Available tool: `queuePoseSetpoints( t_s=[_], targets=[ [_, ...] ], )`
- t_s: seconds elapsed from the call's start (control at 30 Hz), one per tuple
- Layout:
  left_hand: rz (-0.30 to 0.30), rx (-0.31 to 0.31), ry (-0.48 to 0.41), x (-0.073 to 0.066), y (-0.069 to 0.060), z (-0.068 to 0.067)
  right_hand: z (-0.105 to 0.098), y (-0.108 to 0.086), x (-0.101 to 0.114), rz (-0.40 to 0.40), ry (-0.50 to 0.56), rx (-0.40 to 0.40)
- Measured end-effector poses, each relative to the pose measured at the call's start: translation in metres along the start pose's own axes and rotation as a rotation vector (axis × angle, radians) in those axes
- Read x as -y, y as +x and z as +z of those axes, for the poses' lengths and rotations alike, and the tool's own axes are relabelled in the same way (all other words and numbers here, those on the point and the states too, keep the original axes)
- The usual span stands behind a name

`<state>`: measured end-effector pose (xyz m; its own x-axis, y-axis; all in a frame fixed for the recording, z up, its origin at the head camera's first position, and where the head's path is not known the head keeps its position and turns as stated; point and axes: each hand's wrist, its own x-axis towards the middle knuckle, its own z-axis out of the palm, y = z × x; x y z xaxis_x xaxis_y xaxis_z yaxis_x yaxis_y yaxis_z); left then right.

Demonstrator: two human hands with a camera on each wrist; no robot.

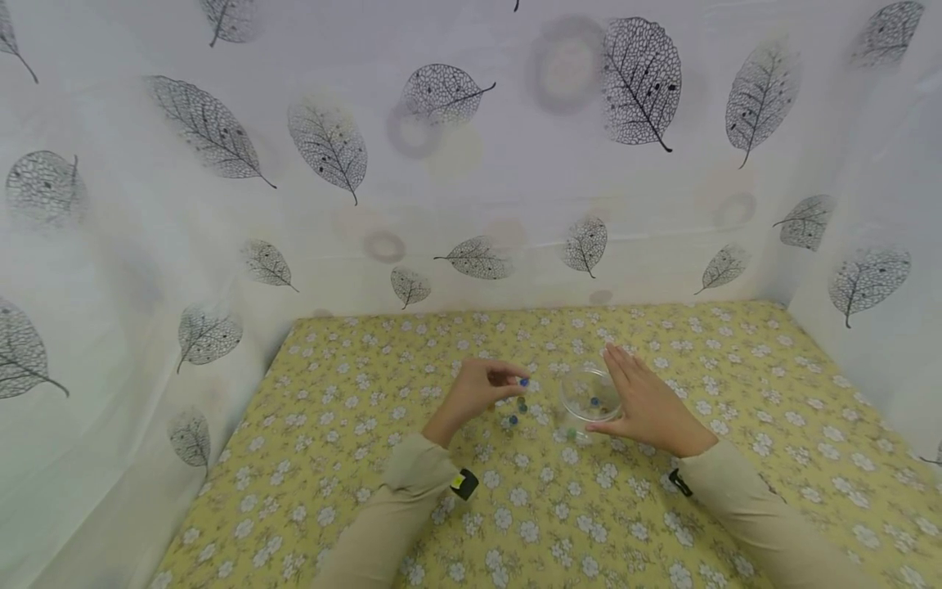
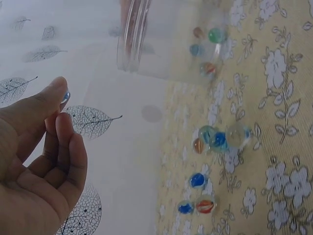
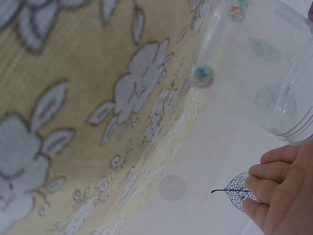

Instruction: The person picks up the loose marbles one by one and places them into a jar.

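Observation:
My left hand [image 1: 477,391] pinches a blue glass marble [image 1: 524,382] between thumb and fingertips, left of a clear jar [image 1: 581,420]. That jar stands on the cloth with its mouth up. Around its upper part, my right hand [image 1: 651,409] holds it, thumb on the near side and fingers along the far right side. In the left wrist view, several marbles, one of them a green marble [image 2: 216,35], lie at the jar's bottom. Several loose marbles lie on the cloth, among them a dark blue marble [image 2: 197,180] and an orange-streaked marble [image 2: 205,205].
A yellow cloth [image 1: 353,474] with white flowers covers the table. White sheeting [image 1: 471,188] with a leaf print hangs behind the table and at both sides. Dark wrist straps [image 1: 464,484] show at both sleeves.

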<state>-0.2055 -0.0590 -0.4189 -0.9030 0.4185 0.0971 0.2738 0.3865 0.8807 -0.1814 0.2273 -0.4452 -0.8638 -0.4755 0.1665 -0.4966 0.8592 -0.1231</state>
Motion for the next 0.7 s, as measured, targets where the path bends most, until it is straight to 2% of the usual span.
queuePoseSetpoints(
  t_s=[0.17, 0.47, 0.7],
  targets=[
    [-0.015, -0.008, 0.035, -0.002, 0.005, 0.01, 0.001, 0.0, 0.0, 0.003, -0.007, 0.002],
    [-0.031, 0.007, 0.005, -0.004, 0.014, 0.026, 0.001, 0.0, -0.001, 0.004, -0.002, 0.0],
    [0.007, 0.013, 0.035, -0.005, 0.018, 0.034, 0.001, 0.001, -0.001, 0.003, -0.002, -0.002]
  ],
)
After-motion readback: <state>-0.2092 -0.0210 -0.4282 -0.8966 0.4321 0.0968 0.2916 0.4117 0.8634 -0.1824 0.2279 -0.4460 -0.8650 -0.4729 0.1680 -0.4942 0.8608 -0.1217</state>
